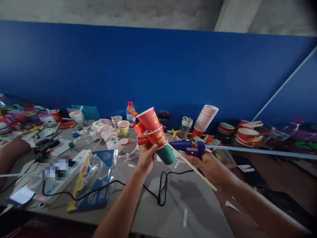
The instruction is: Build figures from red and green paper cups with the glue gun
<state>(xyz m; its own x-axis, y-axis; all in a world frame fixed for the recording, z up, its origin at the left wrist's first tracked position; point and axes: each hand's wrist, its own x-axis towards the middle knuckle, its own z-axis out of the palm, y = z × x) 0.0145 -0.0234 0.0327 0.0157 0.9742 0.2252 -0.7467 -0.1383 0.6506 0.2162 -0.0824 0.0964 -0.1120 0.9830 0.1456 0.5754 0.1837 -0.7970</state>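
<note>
My left hand (148,158) is closed on a joined set of paper cups, held up over the table. Two red cups (149,119) with yellow lettering sit one above the other, and a green cup (166,154) hangs below them. Red pieces stick out on their left side. A thin wooden stick (192,168) slants from the cups down to the right. My right hand (210,167) grips a dark blue hot glue gun (189,147), its nozzle pointing left at the cups near the stick. A long clear glue stick (252,151) runs out of its back.
A tall stack of paper cups (206,119) leans behind. A black cable (160,198) loops over the table (153,216). To the left lie a plastic package (95,178), a power strip (71,170) and another person's arm (12,150). A bottle (131,115) stands behind the cups.
</note>
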